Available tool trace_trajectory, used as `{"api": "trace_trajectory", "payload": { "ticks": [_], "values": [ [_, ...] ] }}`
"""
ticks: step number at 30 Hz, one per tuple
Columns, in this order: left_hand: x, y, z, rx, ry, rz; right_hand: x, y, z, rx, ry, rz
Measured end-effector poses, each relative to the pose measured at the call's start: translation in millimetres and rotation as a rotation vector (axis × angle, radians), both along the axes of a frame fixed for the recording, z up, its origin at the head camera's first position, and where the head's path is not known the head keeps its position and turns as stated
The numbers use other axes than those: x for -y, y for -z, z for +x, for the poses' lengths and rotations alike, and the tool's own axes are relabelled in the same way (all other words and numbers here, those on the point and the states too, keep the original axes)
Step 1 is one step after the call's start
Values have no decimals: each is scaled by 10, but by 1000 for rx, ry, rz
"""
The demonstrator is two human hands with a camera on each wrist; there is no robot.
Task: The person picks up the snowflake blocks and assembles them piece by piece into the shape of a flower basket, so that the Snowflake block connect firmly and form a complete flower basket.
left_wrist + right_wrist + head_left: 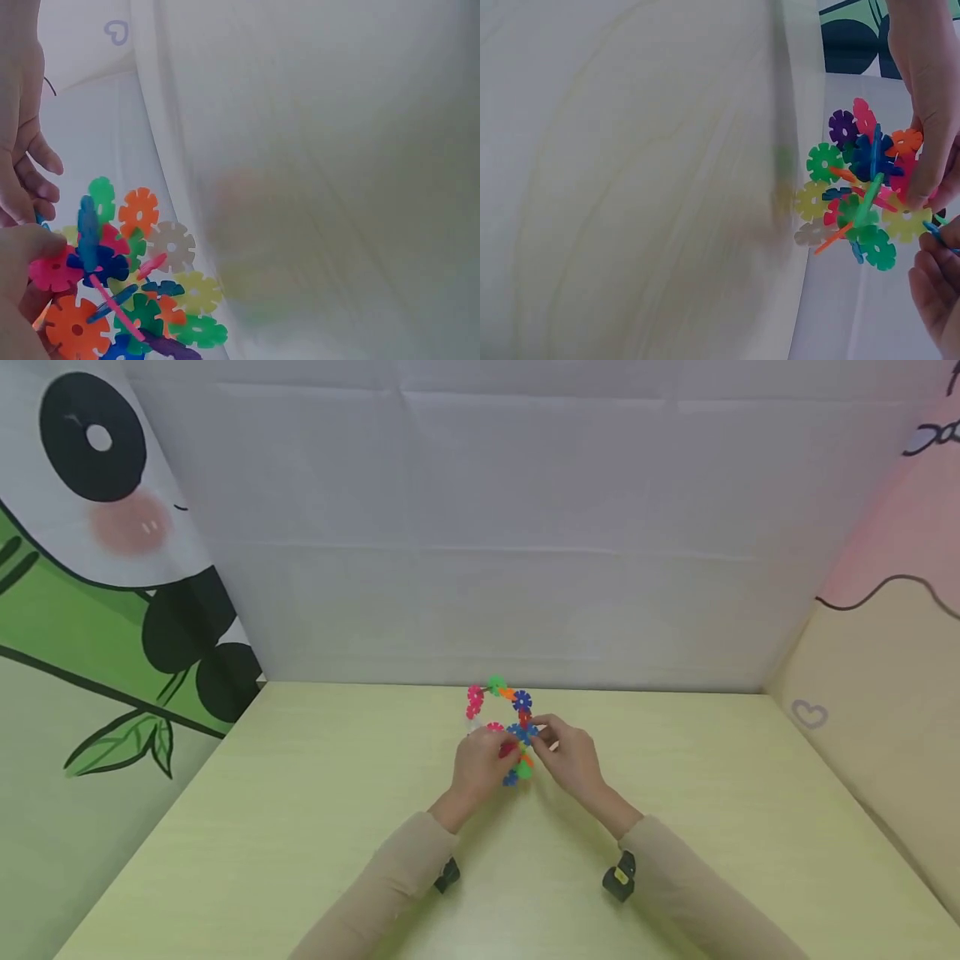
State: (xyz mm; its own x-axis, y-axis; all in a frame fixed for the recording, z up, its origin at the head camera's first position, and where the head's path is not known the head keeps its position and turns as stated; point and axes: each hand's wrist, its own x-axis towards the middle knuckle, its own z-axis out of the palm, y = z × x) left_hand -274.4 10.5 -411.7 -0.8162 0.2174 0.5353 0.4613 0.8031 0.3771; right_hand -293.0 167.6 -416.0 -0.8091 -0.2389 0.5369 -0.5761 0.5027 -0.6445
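Observation:
A joined chain of bright plastic snowflake discs (497,685), pink, green, orange, blue, red and yellow, stands above the table between the hands. My left hand (480,762) grips it low on its near side; in the left wrist view the thumb presses a pink disc (56,270). My right hand (572,760) is at the chain's right side. Between its thumb and fingers it pinches a blue disc (946,236), seen nearly edge-on beside a yellow disc (906,217). Fingers partly hide the joint, so I cannot tell whether the two discs interlock.
A pale wood-look table (337,760) spreads under both arms. Behind it rises a white cloth backdrop (487,527), with printed panels (172,685) at the left and right sides. Small dark devices (619,878) hang at both wrists.

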Motion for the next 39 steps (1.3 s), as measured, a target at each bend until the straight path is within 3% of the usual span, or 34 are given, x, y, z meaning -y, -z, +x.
{"api": "trace_trajectory", "payload": {
  "ticks": [9,23,39],
  "values": [
    [-9,22,-21,-37,-20,35,18,-24,10,-40,4,-12],
    [-9,62,-30,-151,13,56,96,-20,44,-118,37,-25],
    [-14,114,-35,-117,14,112,151,8,107,-111,72,-26]
  ]
}}
